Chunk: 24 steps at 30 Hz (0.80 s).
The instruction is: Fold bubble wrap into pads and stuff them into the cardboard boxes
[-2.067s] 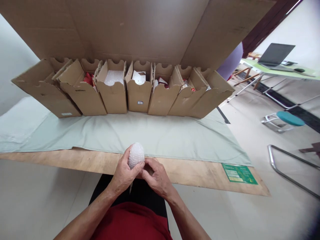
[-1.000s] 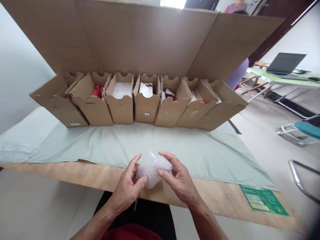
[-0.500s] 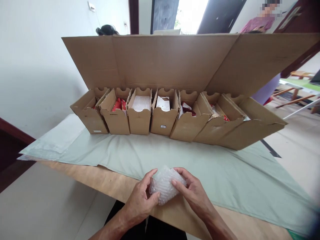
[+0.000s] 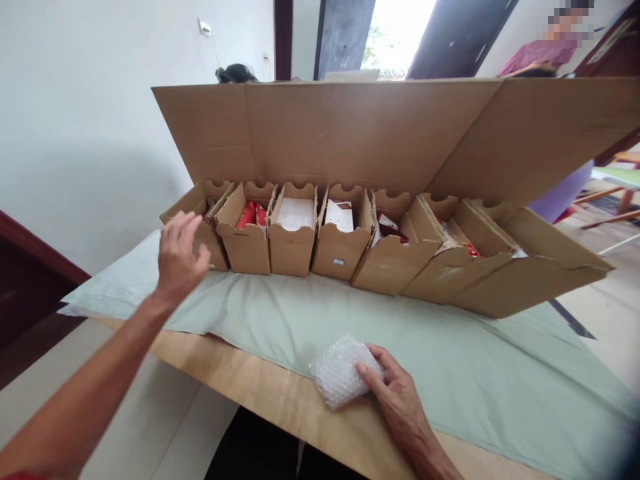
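My right hand [image 4: 400, 393] grips a folded, roughly square piece of bubble wrap [image 4: 345, 372] by its right side, thumb on top, over the front of the table. Whether anything is inside the wrap cannot be made out. My left hand [image 4: 181, 257] is raised in front of the leftmost cardboard bin [image 4: 216, 250], fingers stretched and holding nothing; it hides part of that bin. To its right, a second bin [image 4: 245, 257] holds red packets [image 4: 250, 215], and a third bin [image 4: 290, 257] has a stack of pale bubble-wrap pieces [image 4: 296, 213].
More bins [image 4: 340, 250] continue rightward with white and red contents. Behind them leans a tall cardboard panel [image 4: 345, 133]. A pale green cloth [image 4: 280, 313] covers much of the wooden table [image 4: 225, 363]. A person [image 4: 545, 53] is in the background at the upper right.
My left hand has let go of the bubble wrap and moved forward and left to the leftmost bin. My right hand still holds the wrap. The view has shifted slightly.
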### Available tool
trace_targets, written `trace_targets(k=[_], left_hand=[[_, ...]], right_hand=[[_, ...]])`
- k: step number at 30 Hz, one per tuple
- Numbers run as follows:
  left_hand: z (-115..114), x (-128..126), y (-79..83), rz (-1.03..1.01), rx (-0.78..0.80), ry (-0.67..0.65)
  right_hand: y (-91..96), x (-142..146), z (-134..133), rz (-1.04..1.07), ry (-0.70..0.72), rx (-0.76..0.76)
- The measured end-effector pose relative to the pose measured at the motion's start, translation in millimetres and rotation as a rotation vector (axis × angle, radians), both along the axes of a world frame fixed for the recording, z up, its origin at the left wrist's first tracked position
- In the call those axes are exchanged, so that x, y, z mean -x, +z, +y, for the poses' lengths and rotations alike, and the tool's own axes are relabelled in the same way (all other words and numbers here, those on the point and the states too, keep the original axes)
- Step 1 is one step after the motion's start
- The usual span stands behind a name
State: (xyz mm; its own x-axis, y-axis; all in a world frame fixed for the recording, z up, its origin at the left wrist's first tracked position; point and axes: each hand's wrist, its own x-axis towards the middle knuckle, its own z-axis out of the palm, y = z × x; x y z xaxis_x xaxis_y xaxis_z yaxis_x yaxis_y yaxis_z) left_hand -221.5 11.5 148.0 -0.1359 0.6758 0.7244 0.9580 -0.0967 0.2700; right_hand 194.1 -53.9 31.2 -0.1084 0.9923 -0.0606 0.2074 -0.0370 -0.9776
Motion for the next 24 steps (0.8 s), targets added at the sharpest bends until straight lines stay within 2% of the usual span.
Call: trace_targets(k=[2, 5, 8, 11, 15, 18, 21, 24], left_hand=[[29.3, 35.6, 21.7, 0.150, 0.202, 0.090], [54.1, 65.0, 40.8, 0.290, 0.535, 0.120], [52.0, 71.4, 52.7, 0.402, 0.725, 0.123], [27.3, 65.5, 65.5, 0.409, 0.704, 0.070], [-19.3, 39.8, 84.8, 0.342, 0.602, 0.017], [-43.1, 1.2, 95.0, 0.304, 0.739, -0.079], [-49.9, -47.7, 99.5, 0.248, 0.851, -0.184], [-48.9, -93.7, 103.5, 0.038, 0.947, -0.293]], right_hand=[[0.3, -0.2, 0.7, -0.013, 0.001, 0.002], [0.4, -0.7, 2.4, -0.018, 0.009, 0.016], [0.2, -0.9, 3.9, -0.024, 0.009, 0.012], [1.7, 0.2, 4.2, -0.014, 0.010, 0.004], [6.2, 1.9, 3.6, 0.027, 0.025, 0.013], [7.9, 1.2, 3.0, 0.093, 0.001, 0.043], [8.0, -1.4, 1.0, 0.158, -0.084, 0.049], [8.6, -4.3, -2.2, 0.187, -0.163, 0.037]])
